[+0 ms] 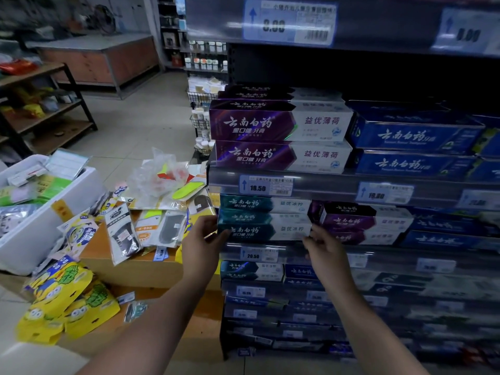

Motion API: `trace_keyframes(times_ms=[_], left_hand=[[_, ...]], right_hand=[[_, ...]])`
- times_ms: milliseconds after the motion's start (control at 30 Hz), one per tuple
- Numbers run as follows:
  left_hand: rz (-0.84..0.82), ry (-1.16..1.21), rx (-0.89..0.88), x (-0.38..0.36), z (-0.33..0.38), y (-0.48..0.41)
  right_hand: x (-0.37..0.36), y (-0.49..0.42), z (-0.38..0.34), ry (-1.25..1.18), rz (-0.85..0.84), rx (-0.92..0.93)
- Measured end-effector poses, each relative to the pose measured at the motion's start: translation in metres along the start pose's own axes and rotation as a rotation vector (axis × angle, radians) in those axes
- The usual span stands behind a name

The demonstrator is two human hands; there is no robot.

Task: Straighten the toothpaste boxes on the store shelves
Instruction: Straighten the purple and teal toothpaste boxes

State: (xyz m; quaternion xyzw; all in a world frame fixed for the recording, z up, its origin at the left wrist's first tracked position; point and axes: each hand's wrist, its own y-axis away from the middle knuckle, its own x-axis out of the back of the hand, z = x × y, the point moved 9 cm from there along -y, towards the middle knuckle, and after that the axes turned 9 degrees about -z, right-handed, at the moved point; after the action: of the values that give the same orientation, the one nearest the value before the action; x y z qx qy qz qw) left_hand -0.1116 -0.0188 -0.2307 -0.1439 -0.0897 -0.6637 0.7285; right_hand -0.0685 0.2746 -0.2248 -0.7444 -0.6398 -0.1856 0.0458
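The left hand (201, 239) and the right hand (326, 251) are held against a stack of three teal toothpaste boxes (265, 205) at the left end of a shelf (392, 257). The lowest teal box (270, 231) is gripped at its left end by the left thumb and fingers, while the right fingertips are set at its right end, though whether they are clamped cannot be told. At the left end of the shelf above, two purple boxes (278, 125) are stacked beside two blue boxes (414, 136), and one price tag (266, 185) marked 18.50 is fixed to its front edge.
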Motion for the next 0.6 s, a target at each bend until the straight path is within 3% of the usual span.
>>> trace_keyframes(times_ms=[600], left_hand=[[-0.029,-0.19,-0.071,-0.009,0.007,-0.007]], right_hand=[[0.001,0.016,0.004,0.119,-0.068,-0.102]])
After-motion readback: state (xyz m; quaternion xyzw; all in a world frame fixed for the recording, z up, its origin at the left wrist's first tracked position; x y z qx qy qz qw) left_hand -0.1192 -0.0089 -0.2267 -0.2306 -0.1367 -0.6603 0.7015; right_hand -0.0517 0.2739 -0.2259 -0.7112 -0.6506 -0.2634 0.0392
